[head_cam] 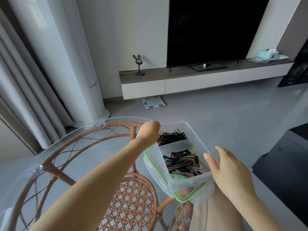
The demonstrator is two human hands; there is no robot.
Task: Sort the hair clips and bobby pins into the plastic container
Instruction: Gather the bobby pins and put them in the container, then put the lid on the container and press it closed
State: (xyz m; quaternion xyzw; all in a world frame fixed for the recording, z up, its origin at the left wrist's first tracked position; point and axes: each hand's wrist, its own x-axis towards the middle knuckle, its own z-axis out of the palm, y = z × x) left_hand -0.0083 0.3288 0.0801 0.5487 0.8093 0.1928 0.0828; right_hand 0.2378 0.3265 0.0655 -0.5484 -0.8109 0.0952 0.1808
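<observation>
A clear plastic container (199, 144) with a divider sits at the right edge of a round glass tabletop (55, 144). Its far compartment holds a heap of black bobby pins (173, 136). The near compartment holds brown, black and pink hair clips (182, 164). A clear lid with a green seal (160, 170) leans tilted against the container's left and near side. My left hand (148, 132) is closed over the container's far left rim; whether it also grips the lid is hidden. My right hand (228, 170) rests on the near right corner, fingers spread.
The glass top rests on a rattan frame (130, 205) with suction cups. My knee (221, 212) is under the container's near side. Beyond lie grey floor, a bathroom scale (153, 102), a low TV cabinet (183, 82), a large TV and curtains at left.
</observation>
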